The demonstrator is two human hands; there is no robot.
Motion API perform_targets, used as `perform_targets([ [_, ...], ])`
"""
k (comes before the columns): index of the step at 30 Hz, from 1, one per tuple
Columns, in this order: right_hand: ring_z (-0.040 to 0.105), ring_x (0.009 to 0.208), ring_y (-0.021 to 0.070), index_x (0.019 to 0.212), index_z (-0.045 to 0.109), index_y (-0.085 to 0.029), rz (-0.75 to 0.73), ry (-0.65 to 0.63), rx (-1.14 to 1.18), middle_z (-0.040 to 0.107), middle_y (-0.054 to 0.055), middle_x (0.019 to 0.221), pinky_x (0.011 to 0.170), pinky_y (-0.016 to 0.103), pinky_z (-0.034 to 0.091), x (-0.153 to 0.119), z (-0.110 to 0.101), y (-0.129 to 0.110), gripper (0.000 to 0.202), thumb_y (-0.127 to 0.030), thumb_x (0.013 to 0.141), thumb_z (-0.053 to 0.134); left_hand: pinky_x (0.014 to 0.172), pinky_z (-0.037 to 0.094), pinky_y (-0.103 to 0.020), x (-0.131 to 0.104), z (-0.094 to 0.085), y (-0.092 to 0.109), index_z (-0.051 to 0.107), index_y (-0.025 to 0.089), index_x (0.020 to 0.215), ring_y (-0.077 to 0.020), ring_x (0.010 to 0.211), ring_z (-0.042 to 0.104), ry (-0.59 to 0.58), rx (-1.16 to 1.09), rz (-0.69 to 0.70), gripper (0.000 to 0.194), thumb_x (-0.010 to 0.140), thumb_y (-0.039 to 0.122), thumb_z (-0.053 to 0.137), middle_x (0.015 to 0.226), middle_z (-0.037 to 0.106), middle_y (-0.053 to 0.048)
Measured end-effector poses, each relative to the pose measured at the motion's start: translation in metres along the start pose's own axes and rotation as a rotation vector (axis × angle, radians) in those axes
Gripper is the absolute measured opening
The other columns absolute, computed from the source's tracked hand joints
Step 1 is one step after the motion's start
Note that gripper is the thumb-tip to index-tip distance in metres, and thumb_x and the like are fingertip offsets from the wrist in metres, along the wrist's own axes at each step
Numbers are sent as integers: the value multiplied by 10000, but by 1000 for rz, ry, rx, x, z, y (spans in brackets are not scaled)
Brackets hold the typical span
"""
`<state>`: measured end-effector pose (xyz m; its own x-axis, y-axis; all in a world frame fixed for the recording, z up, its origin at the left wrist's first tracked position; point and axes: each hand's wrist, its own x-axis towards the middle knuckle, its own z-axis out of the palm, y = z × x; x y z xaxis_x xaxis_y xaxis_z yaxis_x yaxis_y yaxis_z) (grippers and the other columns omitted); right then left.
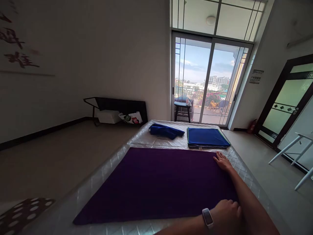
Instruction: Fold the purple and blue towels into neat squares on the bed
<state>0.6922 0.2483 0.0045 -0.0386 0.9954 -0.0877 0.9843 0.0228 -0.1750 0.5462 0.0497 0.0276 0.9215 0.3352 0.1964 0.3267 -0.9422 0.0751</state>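
A dark purple cloth [168, 182] lies spread flat on a mattress [97, 186] wrapped in clear plastic. Fingers stretched out, my right hand [222, 160] rests flat on the cloth's far right corner. My left hand [226, 210], with a smartwatch [207, 216] on its wrist, reaches across to the near right corner of the cloth. Its fingers are curled downward, and their tips are hidden, so what they grip cannot be seen. Beyond the cloth, a folded blue cloth [206, 137] lies flat at the right, and a bunched blue cloth [166, 130] lies left of it.
Against the back wall stands a low black frame [121, 106] with a white box [109, 116] and a printed bag [132, 118]. Glass sliding doors [193, 75] are behind the mattress. A white stool [297, 147] stands at the right, a polka-dot fabric item [26, 212] at the lower left.
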Motion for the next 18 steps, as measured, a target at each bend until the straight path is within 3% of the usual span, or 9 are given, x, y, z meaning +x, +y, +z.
perform_targets([
  [5, 233, 1512, 215, 1533, 386, -171, -12, 63, 146, 366, 60, 1602, 1227, 400, 200, 14, 0, 10, 609, -429, 988, 300, 564, 447, -277, 3, 11, 6, 606, 151, 952, -178, 715, 655, 121, -2, -36, 218, 956, 357, 536, 843, 680, -73],
  [10, 372, 1452, 266, 1449, 526, -172, 133, 191, 175, 529, 107, 1486, 1186, 453, 306, 21, -12, 20, 565, -320, 966, 273, 484, 381, -255, 13, 26, 11, 636, 165, 833, -135, 620, 600, 205, 23, 41, 170, 932, 290, 577, 778, 651, -53],
  [13, 505, 1347, 296, 1306, 667, -223, 217, 240, 180, 675, 111, 1299, 1124, 465, 388, 18, -19, 25, 485, -345, 937, 378, 433, 315, -259, 21, 38, 10, 640, 169, 725, -119, 559, 557, 215, 44, 71, 207, 913, 244, 596, 677, 598, -31],
  [18, 673, 1119, 302, 1015, 794, -185, 260, 218, 235, 767, 133, 1042, 943, 384, 517, 16, -31, 23, 332, -372, 868, 563, 472, 317, -266, 22, 53, 8, 675, 178, 752, -119, 579, 551, 216, 95, 107, 243, 938, 282, 560, 748, 620, -49],
])
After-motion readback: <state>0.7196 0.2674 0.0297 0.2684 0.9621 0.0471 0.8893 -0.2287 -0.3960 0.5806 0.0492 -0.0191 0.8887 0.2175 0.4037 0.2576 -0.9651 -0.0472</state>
